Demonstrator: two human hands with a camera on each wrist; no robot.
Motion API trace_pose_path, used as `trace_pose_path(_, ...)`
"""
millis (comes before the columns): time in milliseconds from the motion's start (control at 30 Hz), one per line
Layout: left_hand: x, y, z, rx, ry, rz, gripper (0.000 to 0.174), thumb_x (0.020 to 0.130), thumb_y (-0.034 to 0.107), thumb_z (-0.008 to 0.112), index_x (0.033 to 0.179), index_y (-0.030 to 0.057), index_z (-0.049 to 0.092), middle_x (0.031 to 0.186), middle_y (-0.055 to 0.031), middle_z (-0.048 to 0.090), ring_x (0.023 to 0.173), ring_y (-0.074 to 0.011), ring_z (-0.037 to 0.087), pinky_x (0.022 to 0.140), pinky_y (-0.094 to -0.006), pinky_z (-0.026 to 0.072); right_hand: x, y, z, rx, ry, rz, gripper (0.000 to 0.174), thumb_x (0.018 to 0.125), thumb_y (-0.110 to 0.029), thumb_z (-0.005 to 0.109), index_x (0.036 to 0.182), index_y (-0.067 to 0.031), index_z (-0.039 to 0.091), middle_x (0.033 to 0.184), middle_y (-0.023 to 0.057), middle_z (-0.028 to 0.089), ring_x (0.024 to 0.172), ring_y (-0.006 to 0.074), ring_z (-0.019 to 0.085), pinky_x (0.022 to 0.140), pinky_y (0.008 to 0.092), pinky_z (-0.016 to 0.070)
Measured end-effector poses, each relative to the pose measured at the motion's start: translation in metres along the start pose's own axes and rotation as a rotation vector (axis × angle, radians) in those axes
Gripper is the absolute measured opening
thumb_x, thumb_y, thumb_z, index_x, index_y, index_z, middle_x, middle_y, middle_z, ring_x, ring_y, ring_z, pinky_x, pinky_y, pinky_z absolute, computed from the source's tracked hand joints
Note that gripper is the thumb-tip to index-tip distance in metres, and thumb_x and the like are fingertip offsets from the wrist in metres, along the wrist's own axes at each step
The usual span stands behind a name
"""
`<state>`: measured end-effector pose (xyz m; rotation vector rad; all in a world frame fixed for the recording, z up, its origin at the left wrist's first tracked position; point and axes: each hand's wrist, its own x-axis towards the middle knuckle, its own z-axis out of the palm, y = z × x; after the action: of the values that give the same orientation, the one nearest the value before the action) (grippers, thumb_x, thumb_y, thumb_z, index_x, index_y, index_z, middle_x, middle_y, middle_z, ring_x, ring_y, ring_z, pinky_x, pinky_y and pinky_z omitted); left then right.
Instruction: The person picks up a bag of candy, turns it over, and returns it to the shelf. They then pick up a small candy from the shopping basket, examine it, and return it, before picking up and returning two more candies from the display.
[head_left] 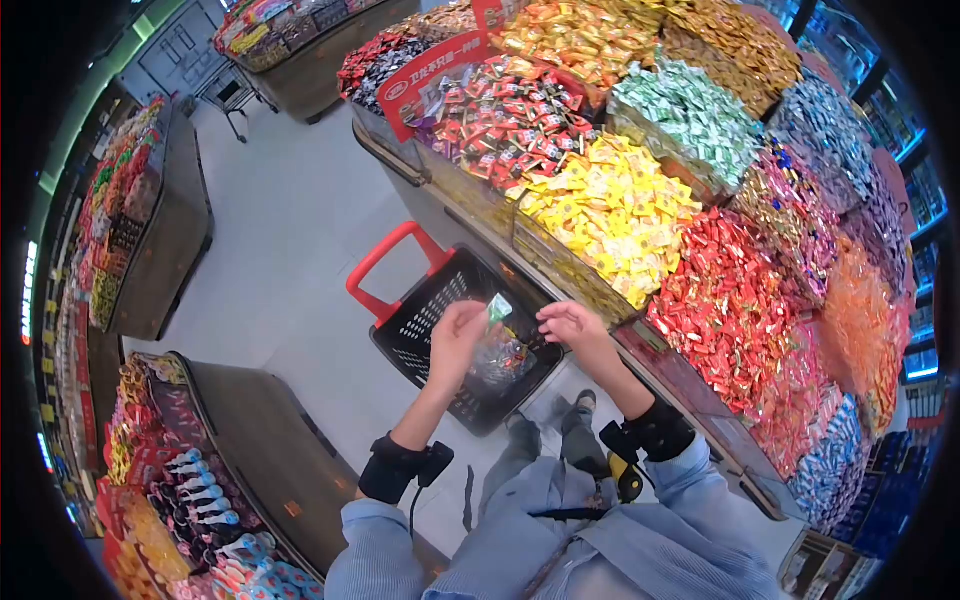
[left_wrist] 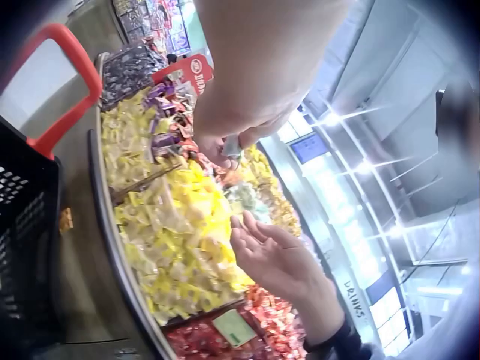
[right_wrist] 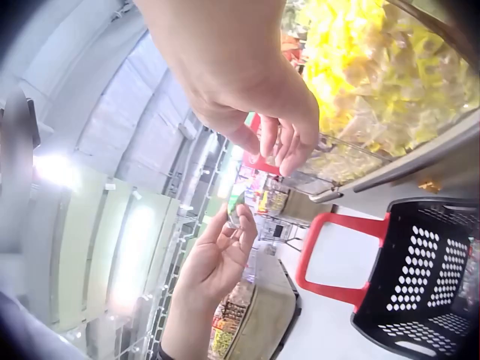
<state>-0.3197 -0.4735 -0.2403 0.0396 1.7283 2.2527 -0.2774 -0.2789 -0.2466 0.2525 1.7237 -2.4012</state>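
Observation:
My left hand (head_left: 456, 340) pinches a small green-and-white wrapped candy (head_left: 498, 308) between thumb and fingers, above the shopping basket. The same candy (right_wrist: 235, 202) stands up from the fingertips in the right wrist view. Across from it, my right hand (head_left: 574, 325) hangs with relaxed, slightly bent fingers and nothing in them, a short way from the candy. Below both hands is a black basket (head_left: 402, 345) with a red handle (head_left: 385, 250). Inside lies a clear plastic bag (head_left: 502, 365) with small wrapped pieces in it.
A sloping display on the right holds yellow candies (head_left: 610, 210), red candies (head_left: 722, 305) and pale green candies (head_left: 690, 120) in bins. Another candy stand (head_left: 260, 430) is at the lower left. A cart (head_left: 232, 97) stands far down the aisle floor (head_left: 290, 200).

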Motion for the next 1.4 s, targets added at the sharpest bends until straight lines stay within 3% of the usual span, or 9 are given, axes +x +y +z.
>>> trace_pose_path(167, -0.024, 0.026, 0.051, -0.098, -0.061, -0.041, 0.012, 0.082, 0.008, 0.051, 0.091, -0.0004, 0.049, 0.086, -0.0098, 0.057, 0.079, -0.0140, 0.058, 0.063, -0.0222, 0.0472, -0.034, -0.047, 0.004, -0.084, -0.037, -0.168, 0.025, 0.079, -0.011, 0.058, 0.100, 0.0000, 0.052, 0.094, 0.0040, 0.055, 0.084, 0.0092, 0.052, 0.073, 0.0224, 0.0423)
trace_pose_path(333, -0.040, 0.033, 0.099, -0.004, -0.209, 0.044, 0.013, 0.080, 0.004, 0.055, 0.090, -0.0021, 0.050, 0.090, -0.0110, 0.058, 0.081, -0.0130, 0.057, 0.066, -0.0233, 0.0477, -0.066, -0.078, -0.013, -0.066, -0.012, -0.299, 0.024, 0.078, -0.010, 0.059, 0.098, 0.0005, 0.053, 0.090, 0.0044, 0.055, 0.083, 0.0093, 0.052, 0.068, 0.0223, 0.0442)
trace_pose_path(533, -0.055, 0.040, 0.133, 0.092, -0.300, 0.072, 0.020, 0.079, -0.001, 0.054, 0.097, -0.0046, 0.051, 0.094, -0.0101, 0.057, 0.090, -0.0141, 0.055, 0.078, -0.0234, 0.0433, -0.087, -0.094, -0.045, -0.066, -0.019, -0.262, 0.019, 0.080, -0.010, 0.057, 0.094, 0.0021, 0.054, 0.087, 0.0060, 0.057, 0.079, 0.0092, 0.054, 0.065, 0.0225, 0.0450)
trace_pose_path(733, -0.060, 0.042, 0.153, 0.106, -0.323, 0.131, 0.020, 0.078, -0.001, 0.055, 0.098, -0.0044, 0.052, 0.095, -0.0097, 0.057, 0.089, -0.0134, 0.055, 0.078, -0.0234, 0.0437, -0.102, -0.104, -0.063, 0.021, -0.033, -0.284, 0.020, 0.080, -0.010, 0.057, 0.094, 0.0034, 0.054, 0.086, 0.0072, 0.058, 0.077, 0.0097, 0.055, 0.065, 0.0221, 0.0450)
trace_pose_path(833, -0.054, 0.039, 0.159, 0.105, -0.325, 0.137, 0.021, 0.079, -0.001, 0.055, 0.099, -0.0044, 0.052, 0.096, -0.0102, 0.057, 0.088, -0.0133, 0.055, 0.077, -0.0231, 0.0439, -0.110, -0.112, -0.067, 0.003, -0.032, -0.270, 0.019, 0.079, -0.008, 0.057, 0.094, 0.0037, 0.053, 0.085, 0.0077, 0.058, 0.076, 0.0105, 0.055, 0.066, 0.0223, 0.0453)
trace_pose_path(867, -0.052, 0.040, 0.166, 0.094, -0.284, 0.162, 0.020, 0.079, 0.003, 0.057, 0.098, -0.0034, 0.053, 0.089, -0.0083, 0.058, 0.079, -0.0101, 0.056, 0.071, -0.0218, 0.0448, -0.112, -0.113, -0.070, -0.004, -0.028, -0.250, 0.019, 0.079, -0.007, 0.056, 0.094, 0.0036, 0.053, 0.085, 0.0078, 0.058, 0.076, 0.0108, 0.056, 0.066, 0.0224, 0.0456)
trace_pose_path(1000, -0.034, 0.048, 0.179, 0.221, -0.322, 0.238, 0.018, 0.078, 0.005, 0.059, 0.093, -0.0029, 0.056, 0.083, -0.0068, 0.060, 0.075, -0.0096, 0.056, 0.068, -0.0216, 0.0455, -0.111, -0.112, -0.081, 0.010, -0.017, -0.241, 0.016, 0.078, -0.004, 0.057, 0.091, 0.0031, 0.052, 0.084, 0.0091, 0.058, 0.074, 0.0128, 0.058, 0.066, 0.0231, 0.0476)
trace_pose_path(1400, -0.002, 0.074, 0.202, 0.406, -0.570, 0.137, 0.015, 0.078, 0.011, 0.059, 0.085, -0.0028, 0.060, 0.074, -0.0034, 0.060, 0.066, -0.0063, 0.053, 0.061, -0.0199, 0.0430, -0.110, -0.113, -0.088, 0.124, -0.056, -0.204, 0.012, 0.076, 0.002, 0.057, 0.084, 0.0015, 0.048, 0.082, 0.0120, 0.059, 0.073, 0.0154, 0.059, 0.064, 0.0251, 0.0491)
